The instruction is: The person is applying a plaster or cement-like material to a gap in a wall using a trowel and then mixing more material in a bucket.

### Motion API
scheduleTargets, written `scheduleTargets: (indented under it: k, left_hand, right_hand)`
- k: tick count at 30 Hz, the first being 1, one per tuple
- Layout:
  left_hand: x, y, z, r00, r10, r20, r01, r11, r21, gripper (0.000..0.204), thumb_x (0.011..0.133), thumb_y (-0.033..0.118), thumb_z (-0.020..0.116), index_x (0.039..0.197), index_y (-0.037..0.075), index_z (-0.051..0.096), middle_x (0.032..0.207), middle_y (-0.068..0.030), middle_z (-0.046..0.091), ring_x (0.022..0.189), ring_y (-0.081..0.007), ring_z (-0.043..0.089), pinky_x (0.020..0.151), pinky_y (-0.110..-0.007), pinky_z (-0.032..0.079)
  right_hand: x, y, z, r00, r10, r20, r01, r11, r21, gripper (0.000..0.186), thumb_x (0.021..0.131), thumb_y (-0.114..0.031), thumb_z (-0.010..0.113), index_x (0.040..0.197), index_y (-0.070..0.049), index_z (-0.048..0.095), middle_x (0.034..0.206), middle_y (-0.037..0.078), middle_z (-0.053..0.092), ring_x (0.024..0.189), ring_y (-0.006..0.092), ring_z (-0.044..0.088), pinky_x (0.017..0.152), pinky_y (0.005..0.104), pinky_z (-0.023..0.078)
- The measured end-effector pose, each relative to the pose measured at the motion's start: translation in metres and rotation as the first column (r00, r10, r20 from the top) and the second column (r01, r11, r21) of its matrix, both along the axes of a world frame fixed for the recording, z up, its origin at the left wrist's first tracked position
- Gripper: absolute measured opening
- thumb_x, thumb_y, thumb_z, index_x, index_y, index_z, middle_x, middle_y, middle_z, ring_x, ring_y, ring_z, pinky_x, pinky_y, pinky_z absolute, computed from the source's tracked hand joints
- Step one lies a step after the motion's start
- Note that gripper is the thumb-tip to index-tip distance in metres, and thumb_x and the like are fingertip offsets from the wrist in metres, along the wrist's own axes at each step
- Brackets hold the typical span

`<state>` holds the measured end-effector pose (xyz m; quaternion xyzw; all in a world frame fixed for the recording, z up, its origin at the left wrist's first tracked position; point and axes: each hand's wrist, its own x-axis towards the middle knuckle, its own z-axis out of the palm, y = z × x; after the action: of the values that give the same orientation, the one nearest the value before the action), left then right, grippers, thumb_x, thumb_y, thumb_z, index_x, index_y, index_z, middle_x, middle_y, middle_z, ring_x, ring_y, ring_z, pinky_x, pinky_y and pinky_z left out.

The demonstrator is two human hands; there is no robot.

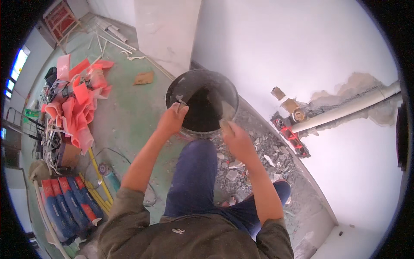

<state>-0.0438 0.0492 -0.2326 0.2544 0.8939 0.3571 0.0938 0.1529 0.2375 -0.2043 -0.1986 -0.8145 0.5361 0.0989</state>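
A round black bucket (202, 82) is in front of my knees, its mouth facing up toward me. Its inside is dark, with a pale grey patch on the right inner wall that I cannot make out clearly. My left hand (171, 119) is closed on the bucket's near left rim. On the near right rim, my right hand (237, 139) is closed as well, thumb at the edge. Whether either hand also holds a small tool cannot be told. What lies at the bucket's bottom is in shadow.
Broken rubble (258, 162) covers the floor along the wall to the right. A white pipe (345, 110) and a red level-like tool (291, 136) are at the wall. Pink sheeting (77, 101), blue-and-red bags (69, 205) and an angle grinder (108, 172) are on the left.
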Motion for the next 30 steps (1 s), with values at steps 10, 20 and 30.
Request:
scheduleTargets:
  k: [10, 20, 30]
  left_hand:
    - [0.028, -0.017, 0.043, 0.973, -0.045, 0.226, 0.006, 0.986, 0.169, 0.045, 0.095, 0.043, 0.052, 0.108, 0.001, 0.060, 0.097, -0.0221, 0.064, 0.092, -0.0372, 0.062, 0.081, -0.038, 0.047]
    - [0.031, 0.004, 0.015, 0.990, -0.138, 0.031, 0.132, 0.979, 0.156, 0.038, 0.096, 0.038, 0.050, 0.101, 0.000, 0.056, 0.087, -0.0225, 0.064, 0.085, -0.0426, 0.062, 0.071, -0.045, 0.047]
    - [-0.002, -0.001, 0.037, 0.585, -0.186, 0.790, -0.271, 0.873, 0.406, 0.030, 0.096, 0.036, 0.051, 0.087, 0.008, 0.048, 0.066, -0.0015, 0.050, 0.047, -0.0096, 0.048, 0.037, -0.027, 0.036]
  right_hand:
    - [-0.018, 0.006, 0.004, 0.997, 0.001, 0.075, -0.071, 0.348, 0.935, 0.044, 0.083, -0.010, 0.056, 0.126, -0.016, 0.053, 0.092, 0.006, 0.057, 0.084, 0.0240, 0.062, 0.068, 0.0380, 0.052]
    - [-0.028, 0.006, 0.013, 0.992, 0.019, 0.126, -0.124, 0.374, 0.919, 0.050, 0.082, -0.008, 0.055, 0.130, -0.022, 0.054, 0.092, 0.008, 0.056, 0.082, 0.0279, 0.062, 0.068, 0.0421, 0.051]
    - [0.043, 0.008, 0.025, 0.996, -0.057, 0.073, -0.012, 0.704, 0.710, 0.050, 0.086, -0.014, 0.056, 0.136, -0.017, 0.049, 0.088, 0.015, 0.059, 0.082, 0.0346, 0.063, 0.069, 0.0477, 0.052]
